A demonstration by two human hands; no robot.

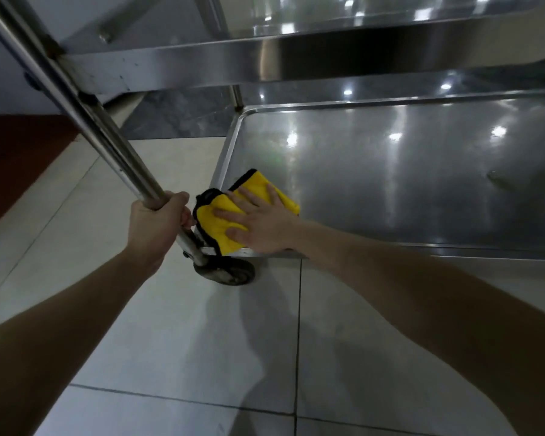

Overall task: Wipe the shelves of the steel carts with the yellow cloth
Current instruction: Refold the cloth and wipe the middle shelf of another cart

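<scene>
At the far left of the frame a dark red strip [13, 158] borders the pale tiled floor [170, 325], which fills the lower half of the picture. From the upper left corner a steel post [107, 138] of the cart slants down toward the centre. The left hand [158, 221] grips this post low down, fingers and thumb wrapped fully round the tube, with the forearm reaching in from the lower left. Just below that hand, at the foot of the post, sits a dark caster wheel [227, 272] on the tiles.

Right beside the left hand, in the centre of the frame, lies the yellow cloth [211, 229] with its black edging. It is folded and rests on the near left corner of the lower shelf [390, 171], with part of it draped over the shelf's front rim. The right hand [261, 225] lies flat on top of the cloth, fingers straight and spread, pressing it down against the steel rather than clutching it; its forearm comes in from the lower right.

To the right, the lower shelf stretches away as a shallow tray with a raised rim, reflecting bright spots of light. Across the top of the frame runs the front edge of the upper shelf [265, 64], also polished steel.
</scene>
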